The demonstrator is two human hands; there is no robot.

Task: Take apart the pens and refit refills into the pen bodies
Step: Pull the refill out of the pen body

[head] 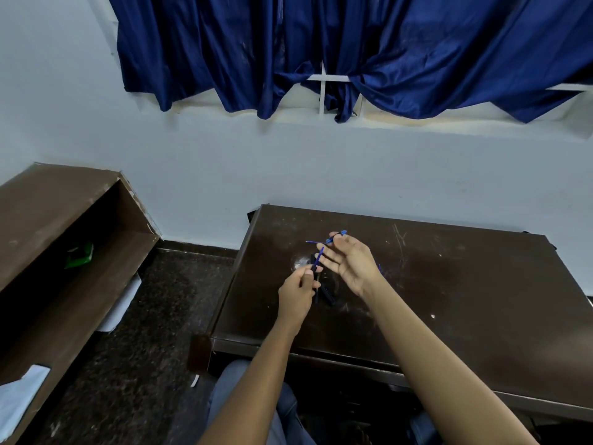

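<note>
Pinching a blue pen body, left hand hovers mid-surface. Right hand grips a blue pen piece. Surface's right half bare to its edge.

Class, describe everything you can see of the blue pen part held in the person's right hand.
The blue pen part is slim, glossy and plastic-looking, with a thin pointed end toward the left and a thicker blue end toward the right. It lies almost level in the air above the dark brown table, pinched between the thumb and fingers of the right hand. Fingers hide its middle. Finer detail is too small to tell.
</note>
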